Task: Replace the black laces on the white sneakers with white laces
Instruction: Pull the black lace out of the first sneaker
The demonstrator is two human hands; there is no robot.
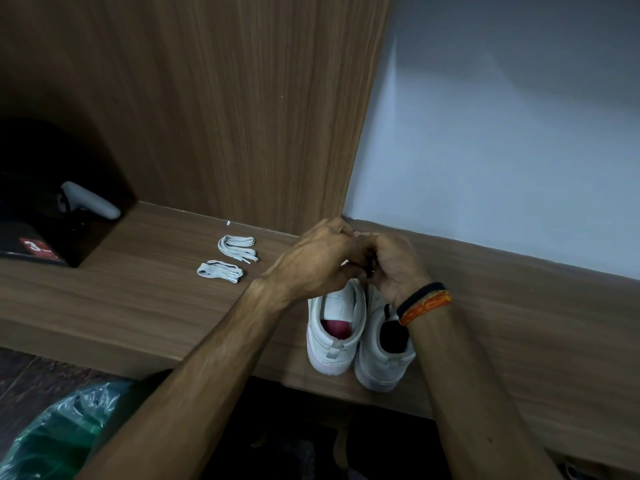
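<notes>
Two white sneakers [356, 337] are standing side by side on a wooden shelf [145, 299], heels toward the camera and toes pointing at the back wall. The pair is serving as the reference point for all positions below.

Both hands are working together directly above the toe end of the sneakers. The left hand [318, 261] is reaching in from the left side of the sneakers, fingers curled inward. The right hand [391, 265] is meeting it from the right side, fingers likewise curled. A black lace [370, 268] is showing as a short dark strip in the narrow gap between the two hands; both hands are appearing to pinch it, though the exact finger contact is hidden. The right wrist is wearing a black band and an orange band [424, 303], sitting above the right sneaker's opening.

The left sneaker is showing a pink insole; the right sneaker's interior is looking dark.

Two bundles of white laces [228, 258] are lying on the shelf to the left of the sneakers, near each other and well apart from the hands.

Farther left of the sneakers, a dark recess is holding a grey controller [91, 200] and a black box [31, 247] with a red label.

A green plastic bag [59, 431] is lying below the shelf, down and left of the sneakers.
</notes>
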